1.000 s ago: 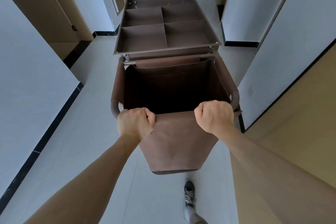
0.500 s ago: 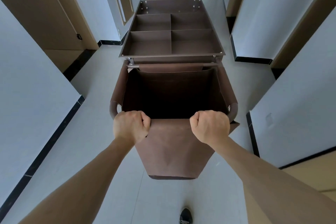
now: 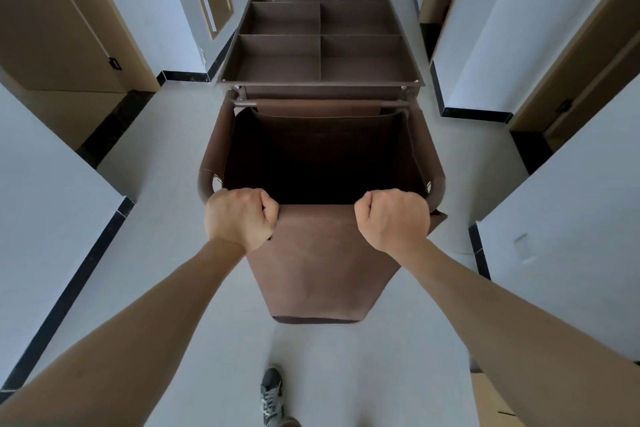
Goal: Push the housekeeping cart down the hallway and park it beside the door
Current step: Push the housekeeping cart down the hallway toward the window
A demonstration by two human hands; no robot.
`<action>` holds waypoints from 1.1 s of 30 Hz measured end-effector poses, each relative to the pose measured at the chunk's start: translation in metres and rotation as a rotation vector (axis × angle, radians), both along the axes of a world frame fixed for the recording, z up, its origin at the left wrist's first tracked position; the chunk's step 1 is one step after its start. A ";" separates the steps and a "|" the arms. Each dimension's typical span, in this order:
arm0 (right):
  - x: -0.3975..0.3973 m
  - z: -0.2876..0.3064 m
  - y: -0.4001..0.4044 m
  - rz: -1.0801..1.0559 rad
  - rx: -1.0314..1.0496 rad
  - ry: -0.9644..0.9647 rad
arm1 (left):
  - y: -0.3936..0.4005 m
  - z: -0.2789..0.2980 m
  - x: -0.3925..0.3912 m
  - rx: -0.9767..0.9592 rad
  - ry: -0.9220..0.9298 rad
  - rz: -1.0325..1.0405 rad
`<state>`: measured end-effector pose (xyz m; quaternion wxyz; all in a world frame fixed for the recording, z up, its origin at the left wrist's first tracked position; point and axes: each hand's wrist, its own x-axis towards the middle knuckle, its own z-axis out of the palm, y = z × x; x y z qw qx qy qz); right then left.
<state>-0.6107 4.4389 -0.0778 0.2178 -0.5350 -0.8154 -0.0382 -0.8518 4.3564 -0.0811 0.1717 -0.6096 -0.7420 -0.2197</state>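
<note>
Cart (image 3: 320, 55): brown housekeeping cart, standing mid-hallway, lengthwise along it, well apart from both walls.
Tray (image 3: 408, 55): top of the cart, divided into four compartments with a long one beyond; nothing seen in them.
Bag (image 3: 322, 267): brown fabric bag hung at the near end of the cart, mouth open, interior dark.
Handle (image 3: 205, 184): curved bar round the bag's mouth, covered by the bag's hem along the near edge.
Left hand (image 3: 239, 218): fingers curled over the near edge of the handle, clamped on it, thumb tucked at the inner side.
Right hand (image 3: 393, 220): fingers wrapped over the same edge, gripping it, knuckles up.
Arms: both bare, stretched forward to the handle.
Shoe (image 3: 272, 395): one grey laced shoe on the floor behind the bag.
Floor (image 3: 166, 156): pale, with black skirting along the walls.
Doors: tan door (image 3: 52, 17) at far left; another door (image 3: 585, 62) at far right; further doorways ahead on both sides.
</note>
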 end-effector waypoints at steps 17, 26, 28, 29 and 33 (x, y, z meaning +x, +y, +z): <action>-0.109 0.001 0.156 -0.125 -0.058 -0.135 | 0.171 -0.003 -0.118 -0.068 -0.025 -0.118; -0.151 -0.002 0.227 -0.120 0.016 -0.077 | 0.247 -0.004 -0.162 -0.094 -0.008 -0.122; -0.162 -0.003 0.246 -0.112 0.021 -0.068 | 0.266 -0.003 -0.174 -0.094 0.001 -0.126; -0.168 -0.003 0.255 -0.116 0.019 -0.069 | 0.276 -0.003 -0.180 -0.096 0.005 -0.127; -0.189 -0.005 0.295 -0.127 0.014 -0.085 | 0.317 -0.004 -0.202 -0.104 0.006 -0.113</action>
